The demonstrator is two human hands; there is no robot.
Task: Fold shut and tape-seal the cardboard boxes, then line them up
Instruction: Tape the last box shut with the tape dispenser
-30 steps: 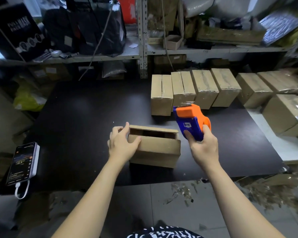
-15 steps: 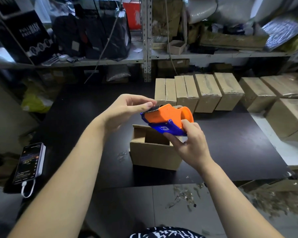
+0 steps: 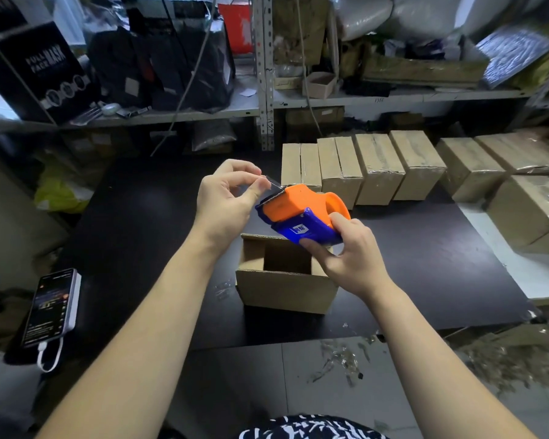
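Note:
An open cardboard box [image 3: 284,289] stands on the black table [image 3: 146,229] in front of me, its top flaps apart and its inside dark. Above it my right hand [image 3: 346,258] grips an orange and blue tape dispenser [image 3: 301,213], blade end pointing left. My left hand [image 3: 232,198] pinches the clear tape end at the dispenser's blade between thumb and forefinger. A row of sealed cardboard boxes [image 3: 362,167] stands side by side at the back of the table.
More taped boxes [image 3: 530,213] lie on a white surface to the right. A phone [image 3: 53,307] on a cable lies at the table's left front edge. Cluttered metal shelving [image 3: 263,71] rises behind the table. Tape scraps [image 3: 339,359] litter the floor.
My left hand left the box and rose to the dispenser, now pinching the tape end. My right hand turned the dispenser on its side above the box. The box's top has opened.

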